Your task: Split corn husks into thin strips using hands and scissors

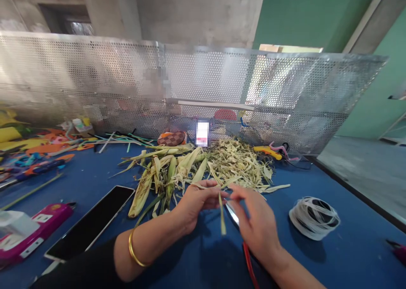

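My left hand (197, 201) pinches the top of a thin strip of corn husk (222, 216) that hangs down over the blue table (349, 255). My right hand (255, 223) is closed around red-handled scissors (241, 234), whose metal blade lies right beside the strip. Just beyond my hands lies a pile of whole corn husks (158, 173) on the left and a heap of shredded husk strips (241, 164) on the right.
A coil of white cord (314, 217) lies at the right. A dark phone (91, 223) and a pink-and-white device (28, 234) sit at the left. Colourful craft scraps (38, 154) crowd the far left. A yellow glue gun (268, 152) lies by the perforated metal screen (222, 86).
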A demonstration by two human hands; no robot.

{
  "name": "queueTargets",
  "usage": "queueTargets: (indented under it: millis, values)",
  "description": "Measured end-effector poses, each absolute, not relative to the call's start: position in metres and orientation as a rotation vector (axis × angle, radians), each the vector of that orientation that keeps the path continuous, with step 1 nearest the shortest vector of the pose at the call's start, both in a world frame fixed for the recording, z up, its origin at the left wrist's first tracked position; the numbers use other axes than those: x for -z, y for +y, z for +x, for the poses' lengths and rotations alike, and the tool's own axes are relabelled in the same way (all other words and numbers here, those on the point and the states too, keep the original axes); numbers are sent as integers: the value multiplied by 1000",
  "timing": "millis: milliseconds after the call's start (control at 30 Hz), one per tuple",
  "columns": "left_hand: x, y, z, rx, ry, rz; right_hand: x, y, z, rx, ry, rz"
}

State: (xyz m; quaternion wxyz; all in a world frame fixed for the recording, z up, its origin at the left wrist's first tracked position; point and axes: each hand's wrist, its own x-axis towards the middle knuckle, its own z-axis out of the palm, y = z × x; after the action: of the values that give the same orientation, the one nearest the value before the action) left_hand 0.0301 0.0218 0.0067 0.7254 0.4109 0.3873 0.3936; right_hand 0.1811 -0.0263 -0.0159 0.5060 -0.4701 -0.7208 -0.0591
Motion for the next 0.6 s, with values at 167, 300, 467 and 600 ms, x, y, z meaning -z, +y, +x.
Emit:
queueTargets:
  millis: [167, 300, 467, 600]
  values:
    - [-8, 19, 26, -733, 701, 955, 11, -11, 195, -760, -1014, -1392]
    - [-9, 19, 22, -527, 524, 1057, 8, -10, 192, -1045, -930, -1222]
    - [-17, 26, 16, -345, 426, 1138, 1, -17, 193, -864, -1031, -1211]
    - [-13, 23, 22, -424, 629, 1299, -1, -20, 187, -842, -1166, -1221]
